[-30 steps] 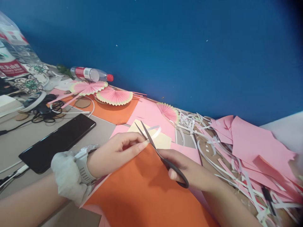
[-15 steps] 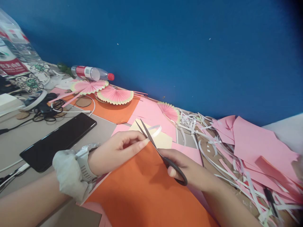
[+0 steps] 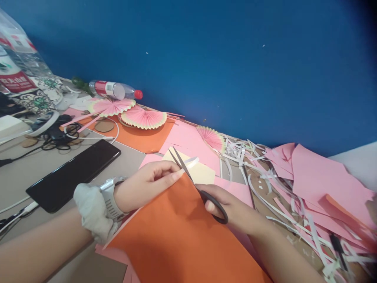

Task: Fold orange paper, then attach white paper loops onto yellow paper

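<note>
Cutting orange paper (image 3: 176, 236): left hand (image 3: 144, 186) pinching its top corner, right hand (image 3: 232, 210) gripping scissors (image 3: 196, 184), blades open at that corner beside the left fingertips. Next, probably squeezing slowly, away from those fingertips.

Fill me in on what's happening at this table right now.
A person is cutting paper. The left hand pinches the far corner of an orange sheet, while the right hand works black-handled scissors, blades open at that corner. A dark phone, pink pleated fans, a lying bottle and piles of white strips surround them.
</note>
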Available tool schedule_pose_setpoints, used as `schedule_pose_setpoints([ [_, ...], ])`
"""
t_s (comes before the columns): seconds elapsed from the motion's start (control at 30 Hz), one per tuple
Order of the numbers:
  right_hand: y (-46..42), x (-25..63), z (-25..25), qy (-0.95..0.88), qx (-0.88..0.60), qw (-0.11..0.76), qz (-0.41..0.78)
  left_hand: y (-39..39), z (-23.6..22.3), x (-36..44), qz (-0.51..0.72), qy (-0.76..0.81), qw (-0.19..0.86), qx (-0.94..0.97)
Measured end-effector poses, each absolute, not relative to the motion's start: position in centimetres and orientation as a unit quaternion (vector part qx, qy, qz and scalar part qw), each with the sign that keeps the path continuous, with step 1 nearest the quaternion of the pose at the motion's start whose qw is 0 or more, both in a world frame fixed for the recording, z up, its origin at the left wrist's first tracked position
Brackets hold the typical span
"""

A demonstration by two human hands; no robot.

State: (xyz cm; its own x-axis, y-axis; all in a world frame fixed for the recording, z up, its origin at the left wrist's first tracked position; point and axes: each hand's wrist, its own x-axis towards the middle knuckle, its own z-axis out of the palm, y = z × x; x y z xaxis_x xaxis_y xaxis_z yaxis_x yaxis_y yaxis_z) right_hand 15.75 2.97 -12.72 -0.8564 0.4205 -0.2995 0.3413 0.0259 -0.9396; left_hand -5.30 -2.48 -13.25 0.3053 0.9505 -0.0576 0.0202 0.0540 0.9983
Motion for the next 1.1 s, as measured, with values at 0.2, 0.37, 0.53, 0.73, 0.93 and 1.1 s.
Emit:
schedule_pose_setpoints([
  [0.2, 3.1, 15.7, -13.2, -0.712, -0.266, 0.038, 0.648, -2.3, -13.4, -5.4, 0.397, 0.449, 0.553, 0.579],
  [0.37, 3.8, 16.1, -13.4, -0.728, -0.245, 0.06, 0.638, -2.2, -13.5, -5.4, 0.391, 0.479, 0.483, 0.62],
  [0.53, 4.1, 16.4, -13.7, -0.71, -0.241, 0.058, 0.659, -2.1, -14.3, -5.3, 0.411, 0.554, 0.332, 0.644],
  [0.73, 4.2, 16.3, -13.5, -0.703, -0.225, 0.097, 0.668, -1.9, -15.7, -5.2, 0.388, 0.575, 0.307, 0.652],
  [0.93, 6.0, 17.6, -12.4, -0.766, -0.535, 0.093, 0.345, -1.7, -16.1, -5.0, 0.389, 0.574, 0.307, 0.652],
  [1.1, 8.3, 20.1, -13.5, -0.785, -0.617, 0.004, 0.058, -1.5, -16.3, -4.9, 0.39, 0.577, 0.309, 0.648],
])
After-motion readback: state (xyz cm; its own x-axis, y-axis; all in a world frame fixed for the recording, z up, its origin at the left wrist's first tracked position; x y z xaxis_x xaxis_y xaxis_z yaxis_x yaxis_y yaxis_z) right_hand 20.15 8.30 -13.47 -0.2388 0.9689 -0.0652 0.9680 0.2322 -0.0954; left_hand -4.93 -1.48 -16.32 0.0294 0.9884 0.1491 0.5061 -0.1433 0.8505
